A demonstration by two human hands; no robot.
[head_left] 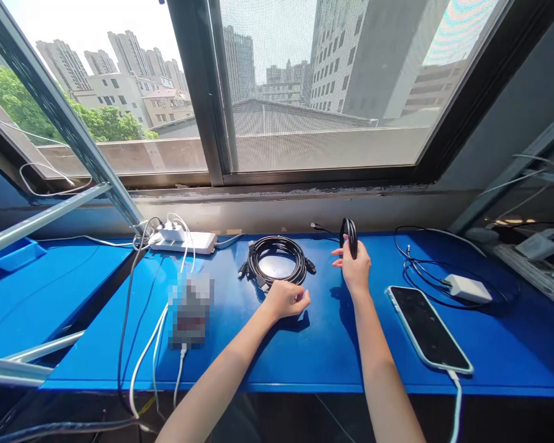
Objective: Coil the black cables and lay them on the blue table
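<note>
My right hand (356,266) grips a coiled black cable (349,229), holding the loop upright above the blue tabletop. From this coil a loose end with a plug (314,226) sticks out to the left. My left hand (287,299) is curled closed over the tabletop, with no object showing in its fingers. Just beyond it lies a larger bundle of coiled black cables (279,243), its several plugs poking out at the left and right sides. The left hand overlaps the bundle's near edge in view; whether they touch I cannot tell.
On the right are a phone (431,329) with a white cable and a white charger (468,288) with black cord. At left stand a white power strip (203,242), a blurred-out device (191,311) and metal rack bars (78,129). A window (323,141) rises behind the blue table (305,369).
</note>
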